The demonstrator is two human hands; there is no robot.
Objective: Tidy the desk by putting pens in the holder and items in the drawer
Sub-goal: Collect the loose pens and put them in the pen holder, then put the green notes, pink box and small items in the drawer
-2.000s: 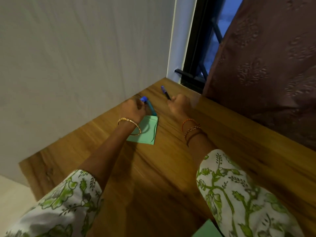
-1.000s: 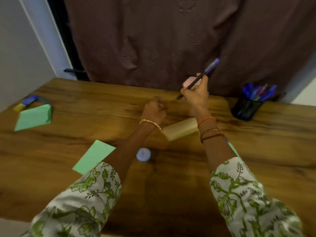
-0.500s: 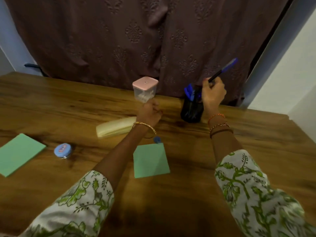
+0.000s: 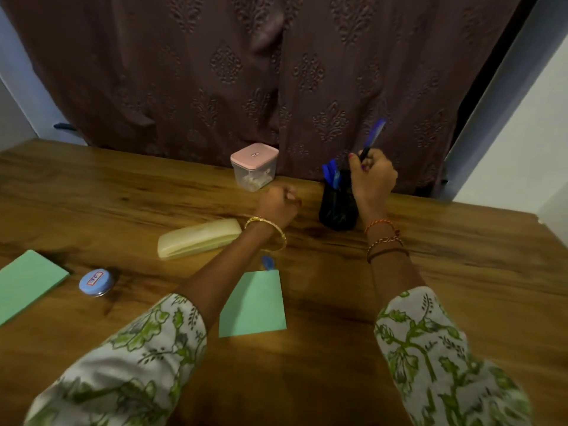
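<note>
- Your right hand (image 4: 373,176) pinches one pen (image 4: 372,139) near its lower end; the shaft tilts up toward one o'clock, blue cap high, tip down.
- The black holder (image 4: 338,207) stands just at seven o'clock of that hand, touching or nearly so; its mouth lies below the pen's tip, so lowering along the pen's long axis is what the next move turns on.
- Your left hand (image 4: 281,204) is curled into a fist at nine o'clock of the holder; whether it holds anything, you cannot tell; the right is the nearer.
- Count: perhaps three blue pens (image 4: 332,175) already in the holder, blurred together; two green pads (image 4: 253,304); one yellow case (image 4: 198,238); one round tin (image 4: 96,281); one pink-lidded box (image 4: 254,167).
</note>
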